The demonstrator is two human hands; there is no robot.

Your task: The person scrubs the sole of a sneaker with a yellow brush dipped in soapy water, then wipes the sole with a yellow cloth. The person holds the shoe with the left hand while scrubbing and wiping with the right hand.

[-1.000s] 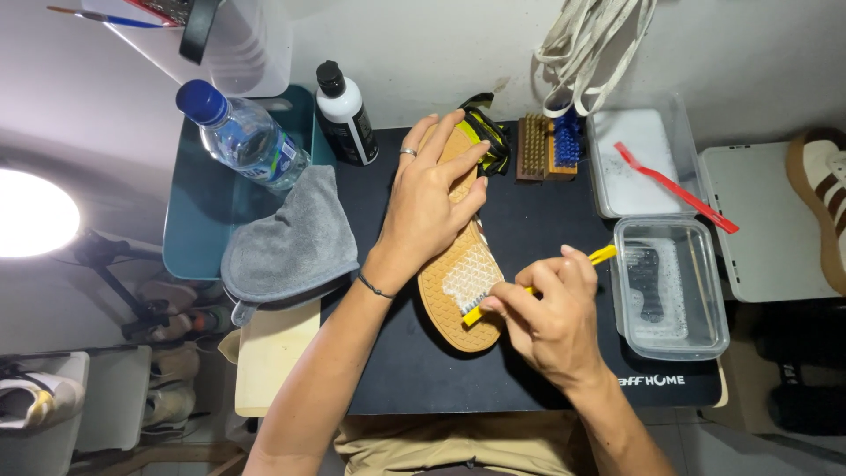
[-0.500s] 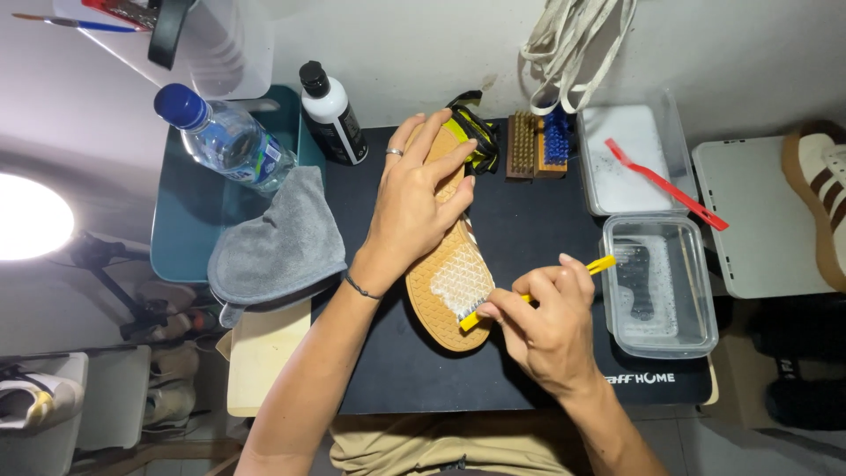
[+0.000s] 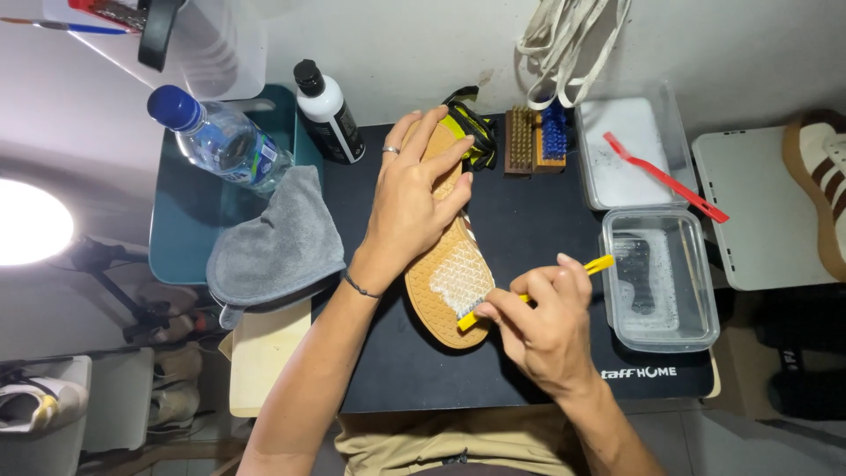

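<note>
A shoe lies sole-up on the black mat (image 3: pixel 529 220), its tan gum sole (image 3: pixel 441 304) covered in white foam near the heel. My left hand (image 3: pixel 414 198) presses flat on the front half of the sole, a ring on one finger. My right hand (image 3: pixel 542 322) grips a yellow-handled brush (image 3: pixel 599 264) whose head rests on the foamy patch of the sole.
A clear tub of water (image 3: pixel 661 282) sits right of the mat, a lid with a red brush (image 3: pixel 665 176) behind it. Two scrub brushes (image 3: pixel 533 141), a black-capped white bottle (image 3: pixel 328 110), a water bottle (image 3: pixel 220 141) and a grey cloth (image 3: pixel 273 242) lie behind and left. Another shoe (image 3: pixel 824 189) sits far right.
The view has shifted slightly. My right hand keeps the brush on the heel end of the sole with small strokes; my left hand stays pressed on the shoe.
</note>
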